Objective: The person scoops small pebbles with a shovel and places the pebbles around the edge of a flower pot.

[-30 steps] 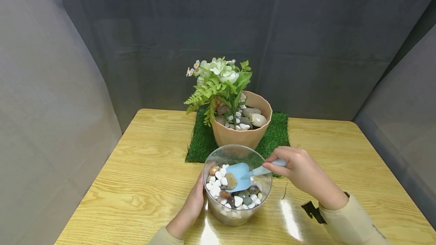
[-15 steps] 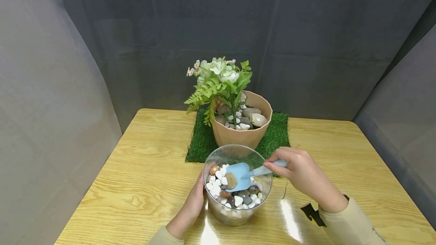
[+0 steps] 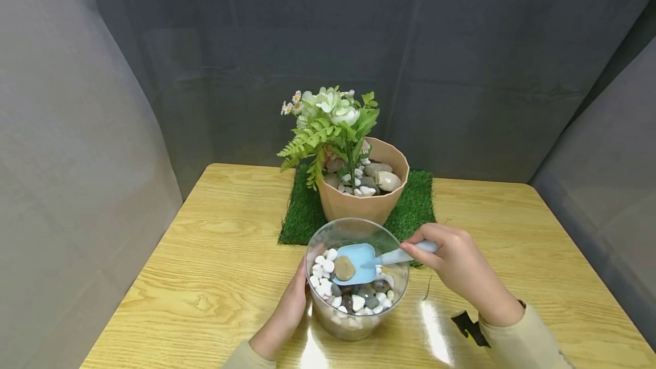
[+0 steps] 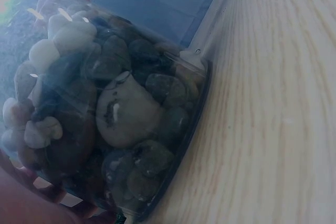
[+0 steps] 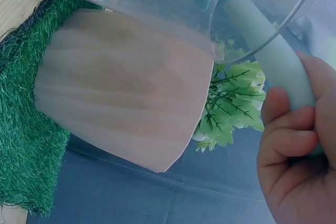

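In the head view, my right hand (image 3: pixel 453 258) grips the pale handle of a small light-blue plastic scoop (image 3: pixel 365 252). Its blade is inside a clear plastic bucket (image 3: pixel 353 332), over a bed of mixed pebbles (image 3: pixel 357 302) in white, grey and brown. One flat tan stone (image 3: pixel 344 268) lies on the blade. My left hand (image 3: pixel 289 303) holds the bucket's left side, its fingers curving round the wall in the left wrist view. Larger grey stones (image 4: pixel 128 111) show through the plastic there. The right wrist view shows curled fingers (image 5: pixel 289 140) around the handle.
Just behind the bucket stands a peach plant pot (image 3: pixel 359 206) of stones on a green artificial-grass mat (image 3: pixel 302 226). White flowers and ferns (image 3: pixel 328 124) rise from it. Grey cloth (image 3: pixel 287 44) hangs behind and at both sides of the wooden table (image 3: pixel 220 244).
The scoop blade has shifted slightly up among the pebbles, and the tan stone sits farther onto it. A few pebbles by the blade have moved or become covered. My left hand stays put.
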`<state>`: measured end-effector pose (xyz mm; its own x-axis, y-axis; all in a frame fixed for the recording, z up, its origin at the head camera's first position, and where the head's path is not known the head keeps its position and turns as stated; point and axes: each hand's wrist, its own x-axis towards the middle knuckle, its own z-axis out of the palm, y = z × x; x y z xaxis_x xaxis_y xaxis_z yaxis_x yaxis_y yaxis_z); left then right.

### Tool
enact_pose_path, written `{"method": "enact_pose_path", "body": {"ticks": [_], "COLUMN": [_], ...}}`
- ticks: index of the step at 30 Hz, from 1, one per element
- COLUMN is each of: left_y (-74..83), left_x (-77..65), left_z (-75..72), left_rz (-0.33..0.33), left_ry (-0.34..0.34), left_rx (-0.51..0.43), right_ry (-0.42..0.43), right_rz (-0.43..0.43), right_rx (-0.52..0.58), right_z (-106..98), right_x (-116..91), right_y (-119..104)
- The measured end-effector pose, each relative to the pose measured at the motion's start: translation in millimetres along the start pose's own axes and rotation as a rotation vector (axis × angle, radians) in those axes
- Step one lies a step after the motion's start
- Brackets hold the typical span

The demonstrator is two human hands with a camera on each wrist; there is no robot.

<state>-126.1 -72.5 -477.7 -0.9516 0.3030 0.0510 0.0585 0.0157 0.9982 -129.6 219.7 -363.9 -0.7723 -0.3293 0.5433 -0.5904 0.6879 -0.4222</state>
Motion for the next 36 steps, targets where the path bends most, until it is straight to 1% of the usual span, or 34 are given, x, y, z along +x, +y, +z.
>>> {"method": "enact_pose_path", "body": {"ticks": [5,8,11,18,25,30,36], "left_y": [0.2,0.4,0.5,-1.2,-2.5,-2.2,-1.3], "left_x": [0.9,0.5,0.2,0.9,1.3,1.3,1.2], "left_z": [0.1,0.6,1.1,1.2,1.0,1.5,1.2], "left_rz": [-0.009,-0.007,0.0,0.013,0.015,0.011,0.012], "left_ry": [0.0,0.003,0.006,0.007,0.015,0.01,0.007], "left_rx": [-0.022,-0.01,0.006,0.005,-0.009,-0.016,-0.019], "right_ry": [0.02,0.026,0.026,0.038,0.061,0.07,0.096], "right_rz": [-0.021,-0.059,-0.072,-0.033,-0.042,-0.033,0.011], "right_rx": [-0.035,-0.054,-0.057,-0.032,-0.019,-0.01,-0.018], "right_z": [2,7,12,16,17,17,15], "right_x": [-1,-2,-2,-2,-2,-3,-4], "right_y": [-2,-4,-5,-6,-6,-6,-6]}}
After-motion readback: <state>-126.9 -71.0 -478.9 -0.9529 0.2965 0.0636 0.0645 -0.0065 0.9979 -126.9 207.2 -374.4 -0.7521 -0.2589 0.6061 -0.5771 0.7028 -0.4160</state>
